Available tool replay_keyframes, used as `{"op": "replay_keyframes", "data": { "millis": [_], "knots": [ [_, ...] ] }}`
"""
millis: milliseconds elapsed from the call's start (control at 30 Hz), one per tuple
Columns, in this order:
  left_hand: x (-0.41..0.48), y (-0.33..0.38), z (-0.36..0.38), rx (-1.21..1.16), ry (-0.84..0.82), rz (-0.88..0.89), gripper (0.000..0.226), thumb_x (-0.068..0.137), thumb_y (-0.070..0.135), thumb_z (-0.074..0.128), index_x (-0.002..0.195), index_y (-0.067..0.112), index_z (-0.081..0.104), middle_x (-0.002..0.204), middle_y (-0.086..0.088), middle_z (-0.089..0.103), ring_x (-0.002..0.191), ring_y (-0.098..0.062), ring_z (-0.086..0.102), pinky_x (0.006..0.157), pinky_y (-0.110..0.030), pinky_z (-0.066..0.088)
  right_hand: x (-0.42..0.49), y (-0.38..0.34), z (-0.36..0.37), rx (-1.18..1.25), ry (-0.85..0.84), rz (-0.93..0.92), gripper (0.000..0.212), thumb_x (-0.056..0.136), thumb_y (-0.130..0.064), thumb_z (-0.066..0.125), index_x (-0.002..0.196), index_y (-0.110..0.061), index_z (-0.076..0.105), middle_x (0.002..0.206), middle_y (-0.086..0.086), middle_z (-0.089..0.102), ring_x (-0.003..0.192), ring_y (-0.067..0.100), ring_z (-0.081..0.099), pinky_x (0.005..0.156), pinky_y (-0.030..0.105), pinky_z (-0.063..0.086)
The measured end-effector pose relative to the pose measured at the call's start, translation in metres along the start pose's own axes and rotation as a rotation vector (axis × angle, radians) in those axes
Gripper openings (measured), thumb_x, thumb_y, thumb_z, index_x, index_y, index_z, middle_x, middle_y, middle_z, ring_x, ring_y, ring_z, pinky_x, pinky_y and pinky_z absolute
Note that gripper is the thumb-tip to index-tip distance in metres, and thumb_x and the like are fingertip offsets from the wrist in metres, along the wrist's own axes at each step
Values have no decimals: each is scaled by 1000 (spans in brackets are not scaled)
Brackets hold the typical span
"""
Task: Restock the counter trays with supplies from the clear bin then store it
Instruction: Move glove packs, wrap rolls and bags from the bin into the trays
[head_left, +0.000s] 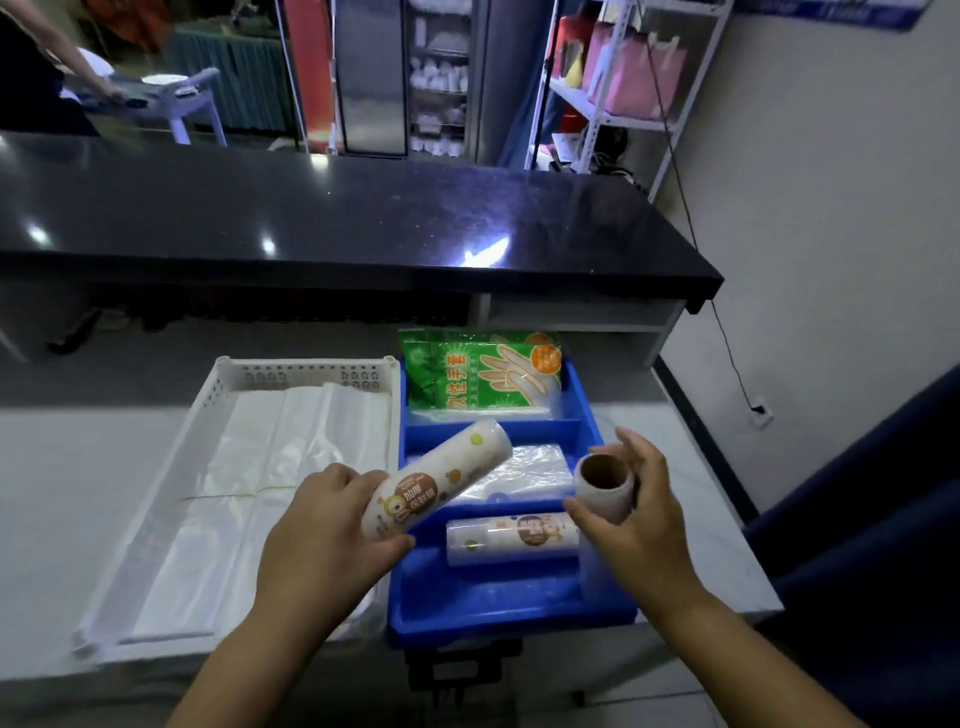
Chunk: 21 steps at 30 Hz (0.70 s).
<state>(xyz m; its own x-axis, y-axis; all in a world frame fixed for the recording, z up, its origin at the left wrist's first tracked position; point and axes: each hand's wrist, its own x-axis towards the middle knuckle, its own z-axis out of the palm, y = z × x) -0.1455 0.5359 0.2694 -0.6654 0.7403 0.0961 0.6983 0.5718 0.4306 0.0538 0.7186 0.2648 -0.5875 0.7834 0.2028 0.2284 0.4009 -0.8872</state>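
My left hand (322, 525) grips a white printed roll of cling film (441, 478), tilted up to the right over the blue divided tray (498, 613). My right hand (631, 512) holds a second roll (605, 486) end-on at the tray's right side, its brown cardboard core facing me. A third roll (511, 538) lies flat in the tray's near compartment. Clear plastic bags (524, 470) fill the middle compartment, and green packs of disposable gloves (480, 371) lean in the far one. The clear bin is not in view.
A white perforated tray (306, 371) with folded white plastic bags sits left of the blue tray on the pale counter. A raised black countertop (337, 218) runs behind. A dark blue chair back (872, 545) is at the right. Another person stands at the far left.
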Motion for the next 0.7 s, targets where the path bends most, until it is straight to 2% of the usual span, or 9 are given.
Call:
{"op": "replay_keyframes", "data": {
  "millis": [67, 133, 267, 333, 400, 500, 600, 700],
  "knots": [
    [3, 8, 7, 30, -50, 66, 55, 62, 52, 73, 112, 36, 58, 93, 11, 51, 86, -6, 40, 59, -19, 33, -3, 5, -13, 35, -1, 86, 75, 74, -9, 75, 124, -41, 29, 107, -30, 45, 98, -20, 52, 63, 6, 50],
    [6, 18, 15, 57, -119, 145, 56, 63, 54, 71, 114, 36, 58, 98, 9, 53, 89, -7, 40, 65, -21, 35, -7, 11, -22, 24, 22, 107, 69, 73, -11, 76, 117, -43, 34, 108, -30, 45, 101, -11, 53, 64, 9, 51],
    [13, 37, 38, 75, -305, 290, 59, 62, 62, 66, 113, 34, 56, 101, 9, 51, 98, -11, 46, 74, -24, 41, -11, 6, -42, 179, 296, 61, 60, 72, -14, 75, 105, -50, 40, 110, -17, 52, 100, -2, 58, 73, 17, 53],
    [18, 44, 50, 22, -368, 310, 60, 63, 62, 64, 115, 33, 56, 100, 10, 50, 99, -11, 46, 79, -26, 44, -8, -1, -54, 228, 415, 11, 55, 74, -13, 73, 109, -42, 42, 110, -12, 53, 100, 8, 60, 78, 23, 53],
    [22, 50, 59, -2, -393, 331, 60, 66, 61, 65, 118, 33, 55, 101, 9, 50, 100, -12, 47, 81, -27, 44, -6, -7, -66, 230, 481, -18, 57, 75, -13, 72, 116, -35, 39, 108, -14, 52, 100, 10, 59, 79, 23, 53],
    [25, 57, 72, 16, -431, 374, 60, 70, 56, 67, 122, 31, 49, 117, 5, 55, 109, -15, 47, 87, -30, 44, -4, -9, -77, 248, 562, -53, 57, 74, -18, 71, 112, -43, 38, 111, -11, 53, 99, 8, 59, 74, 13, 55],
    [21, 64, 86, 53, -443, 419, 55, 69, 58, 65, 115, 33, 48, 121, 7, 54, 109, -13, 46, 88, -28, 44, -4, -6, -85, 274, 599, -55, 60, 69, -28, 70, 117, -38, 36, 115, -9, 51, 101, 10, 59, 77, 14, 55],
    [17, 67, 98, 35, -398, 389, 46, 68, 59, 65, 104, 35, 52, 118, 11, 48, 107, -9, 41, 88, -24, 43, -3, 0, -86, 255, 606, -46, 62, 73, -22, 71, 123, -29, 36, 116, -6, 52, 102, 12, 59, 80, 17, 55]
  ]
}}
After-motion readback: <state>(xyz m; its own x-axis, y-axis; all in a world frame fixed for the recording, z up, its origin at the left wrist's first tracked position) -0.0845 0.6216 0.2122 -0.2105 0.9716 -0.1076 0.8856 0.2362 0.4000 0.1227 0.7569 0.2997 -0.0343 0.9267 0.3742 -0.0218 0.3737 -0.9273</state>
